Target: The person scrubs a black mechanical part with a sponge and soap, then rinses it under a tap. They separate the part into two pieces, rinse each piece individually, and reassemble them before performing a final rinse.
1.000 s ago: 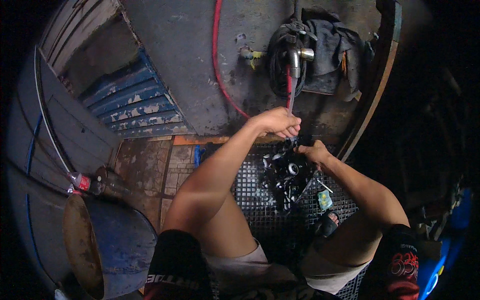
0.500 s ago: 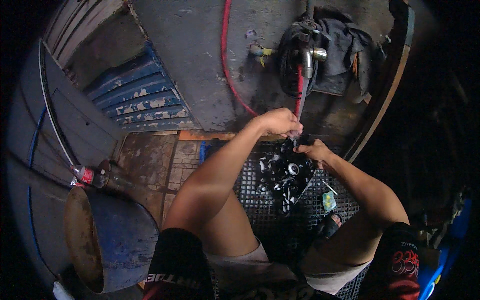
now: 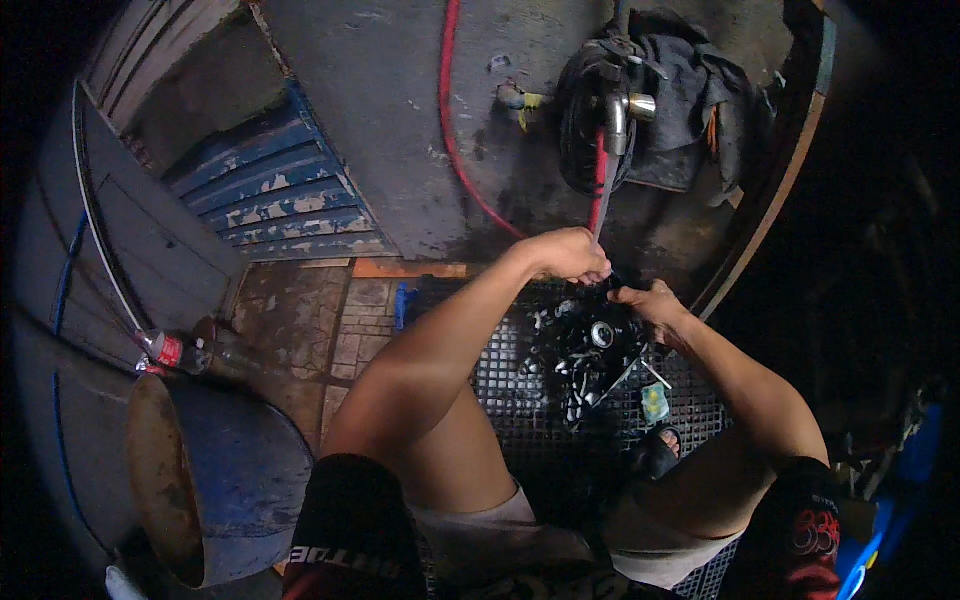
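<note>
A shiny wet black part [image 3: 612, 350] with a round metal-ringed hole, its kind not clear to me, is over the black grid mat. My right hand [image 3: 652, 303] grips its upper right edge, thumb on top. Close beside it, my left hand [image 3: 578, 256] is closed at the part's top end; whatever its fingers hold is hidden. From the metal tap [image 3: 616, 130] above, a pale stream of water [image 3: 606, 190] runs down onto my left hand. White foam or glints spread over the part and mat.
A red hose [image 3: 449, 120] hangs down the grey wall. Dark cloths [image 3: 680, 100] hang behind the tap. At left stand a large blue drum [image 3: 250, 480] and a bottle [image 3: 165, 350] with a red label. A green-yellow packet [image 3: 655, 403] and a white stick [image 3: 657, 375] lie on the grid mat [image 3: 500, 375].
Both hands and the black part have shifted slightly right in the picture. My left hand has dropped a little. Water still runs from the tap.
</note>
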